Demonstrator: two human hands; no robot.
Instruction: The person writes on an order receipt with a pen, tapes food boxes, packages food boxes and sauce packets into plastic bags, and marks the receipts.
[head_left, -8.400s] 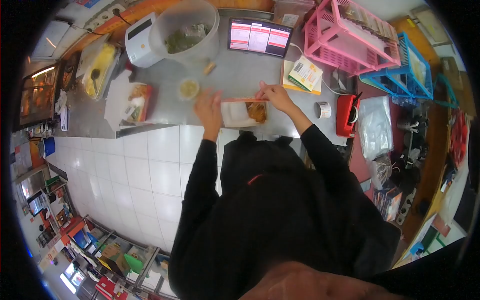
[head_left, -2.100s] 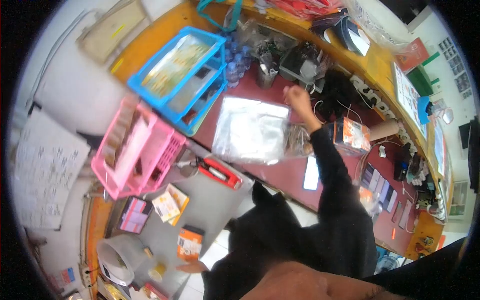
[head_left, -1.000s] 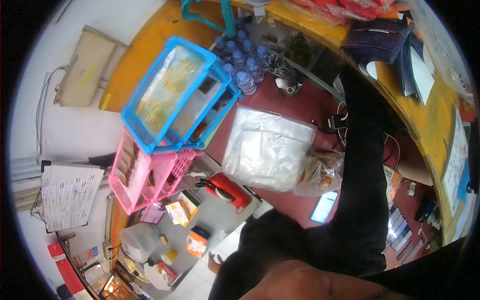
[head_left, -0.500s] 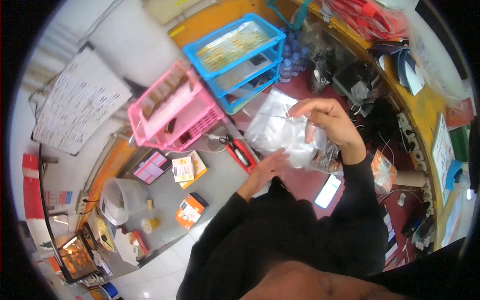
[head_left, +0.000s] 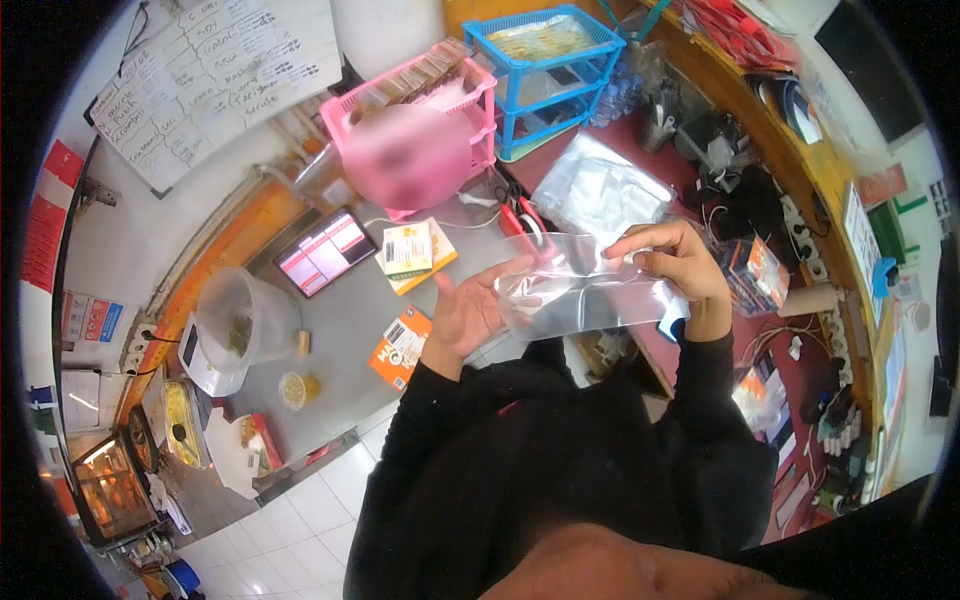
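A clear plastic bag (head_left: 585,300) hangs stretched sideways in front of my body. My right hand (head_left: 682,262) pinches its upper right edge between thumb and fingers. At the bag's left end is my left hand (head_left: 468,312), palm up and open, with its fingertips at or behind the film; whether they touch it I cannot tell. Beyond the bag, a stack of clear plastic bags (head_left: 603,187) lies on the dark red table. A red-handled tool (head_left: 522,217) lies left of that stack.
At the back stand a pink basket rack (head_left: 420,150) and a blue tiered rack (head_left: 545,85). Orange-and-white boxes (head_left: 402,345), a tablet (head_left: 326,252) and a clear tub (head_left: 250,325) on a scale occupy the grey counter to the left. Cables and boxes (head_left: 755,275) lie right.
My right hand has lifted a single bag off the stack and brought it toward my body. My left hand has moved left and turned palm up. The view has shifted left.
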